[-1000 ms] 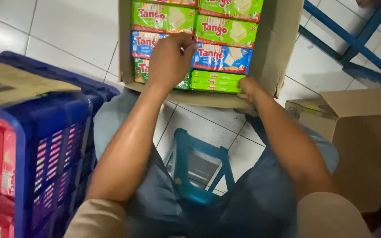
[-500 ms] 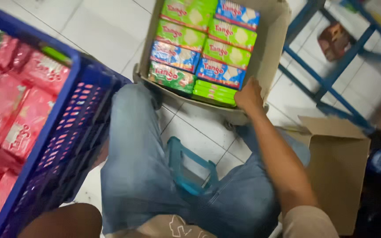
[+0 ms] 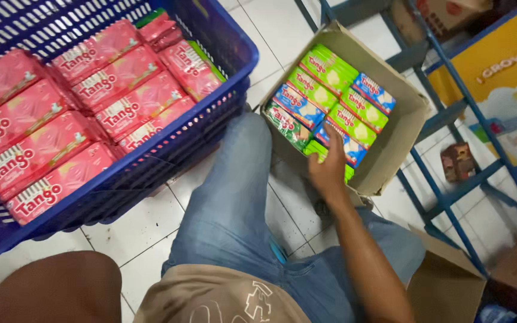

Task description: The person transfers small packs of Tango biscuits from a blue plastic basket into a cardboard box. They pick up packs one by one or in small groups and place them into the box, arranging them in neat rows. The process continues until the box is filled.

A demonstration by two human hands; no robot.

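Note:
My right hand [image 3: 328,169] lies over the near rim of an open cardboard box [image 3: 401,128] on the tiled floor, its fingers closed on the rim beside the packs. The box is filled with rows of green packs [image 3: 324,67] and blue packs [image 3: 297,104] of wafers. My left hand is out of view; only a bare bit of that arm [image 3: 55,290] shows at the bottom left. My legs in blue jeans [image 3: 234,209] run between the box and a crate.
A big blue plastic crate [image 3: 210,128] packed with pink wafer packs [image 3: 73,125] stands at my left. Blue metal shelf legs [image 3: 450,197] rise behind the box. Another open cardboard box [image 3: 444,281] sits at the lower right.
My left hand has lifted off the packs in the box and gone out of view. The view has swung left, bringing the blue crate's contents in. My right hand stays at the box's rim.

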